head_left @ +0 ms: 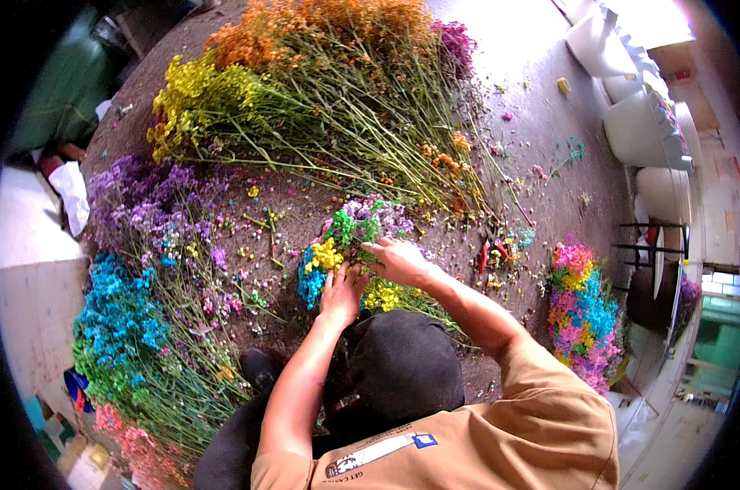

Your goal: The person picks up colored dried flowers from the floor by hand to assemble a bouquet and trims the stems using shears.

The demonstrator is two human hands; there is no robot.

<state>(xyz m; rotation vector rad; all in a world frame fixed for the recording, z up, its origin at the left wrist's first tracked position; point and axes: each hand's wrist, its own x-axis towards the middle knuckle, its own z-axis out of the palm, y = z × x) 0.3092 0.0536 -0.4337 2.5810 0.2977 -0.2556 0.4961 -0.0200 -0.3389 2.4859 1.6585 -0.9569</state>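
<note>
Low in front of me is a round bunch of small dyed flowers, with a blue cluster point(312, 278), a yellow cluster point(324, 254), a green cluster point(345, 228) and a lilac cluster point(388, 219). My left hand point(342, 295) rests at its near edge by the blue and yellow heads, fingers spread. From the right, my right hand point(397, 260) reaches in, its fingertips against the green part; whether they pinch a stem is hidden. More yellow flowers point(382, 297) with green stems show beneath my forearms, close to my dark-clad knee point(407, 361).
Beyond lies a large heap of orange flowers point(321, 37) and yellow flowers point(204, 98). Purple flowers point(155, 190), blue flowers point(119, 300) and coral flowers point(137, 447) lie left. Right are red-handled cutters point(483, 257), a multicoloured bunch point(581, 312) and white tubs point(636, 128). Petals litter the floor.
</note>
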